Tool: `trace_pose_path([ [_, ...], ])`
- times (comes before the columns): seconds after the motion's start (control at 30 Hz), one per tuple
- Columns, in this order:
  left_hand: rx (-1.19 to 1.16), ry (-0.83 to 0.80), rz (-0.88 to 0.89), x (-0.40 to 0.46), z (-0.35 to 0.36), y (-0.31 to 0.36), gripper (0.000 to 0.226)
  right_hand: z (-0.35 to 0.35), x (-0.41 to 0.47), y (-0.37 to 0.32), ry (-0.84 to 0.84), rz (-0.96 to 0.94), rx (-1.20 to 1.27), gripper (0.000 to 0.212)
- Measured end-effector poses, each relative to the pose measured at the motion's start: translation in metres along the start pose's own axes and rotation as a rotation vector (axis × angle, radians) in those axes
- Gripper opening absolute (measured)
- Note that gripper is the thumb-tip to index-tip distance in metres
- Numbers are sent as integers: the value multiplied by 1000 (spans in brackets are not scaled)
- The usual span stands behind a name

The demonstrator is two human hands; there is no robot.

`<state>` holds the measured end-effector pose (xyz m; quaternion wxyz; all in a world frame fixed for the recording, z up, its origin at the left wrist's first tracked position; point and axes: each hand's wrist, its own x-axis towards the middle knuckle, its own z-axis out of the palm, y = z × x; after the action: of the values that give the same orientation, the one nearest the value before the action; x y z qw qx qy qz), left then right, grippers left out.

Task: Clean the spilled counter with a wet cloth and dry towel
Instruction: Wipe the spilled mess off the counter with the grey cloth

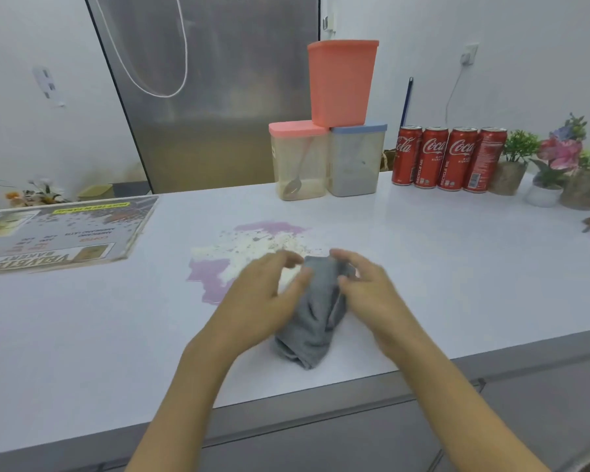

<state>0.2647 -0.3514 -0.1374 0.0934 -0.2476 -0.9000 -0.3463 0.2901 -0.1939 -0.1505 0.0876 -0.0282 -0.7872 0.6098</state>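
Note:
A grey cloth point(312, 321) lies bunched on the white counter point(457, 274), between my two hands. My left hand point(266, 294) holds its left upper edge, thumb against the fabric. My right hand point(365, 287) pinches its upper right part with curled fingers. Just beyond the hands is the spill point(249, 253): a purple liquid patch mixed with white powder and crumbs, spread over the counter's middle. The spill's near right part is hidden behind my left hand.
A printed menu mat point(58, 233) lies at the left. At the back stand three plastic containers point(334, 144), several red cola cans point(447, 158) and small potted plants point(552, 168). A steel fridge point(205, 90) rises behind. The counter's front edge runs near me.

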Motion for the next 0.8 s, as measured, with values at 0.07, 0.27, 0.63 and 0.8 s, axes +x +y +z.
trace_pose_path([
  [0.07,-5,-132,6,-9,10,6,39,-19,8,1,-67,-109,-218,67],
  [0.27,12,-158,-14,1,14,-13,41,-27,34,12,-300,-224,-840,49],
  [0.63,-27,-100,75,7,-31,-3,46,-38,29,-25,-252,-355,-572,24],
  [0.8,-20,-460,39,-16,-27,-9,43,-29,13,-11,-602,-247,-589,29],
])
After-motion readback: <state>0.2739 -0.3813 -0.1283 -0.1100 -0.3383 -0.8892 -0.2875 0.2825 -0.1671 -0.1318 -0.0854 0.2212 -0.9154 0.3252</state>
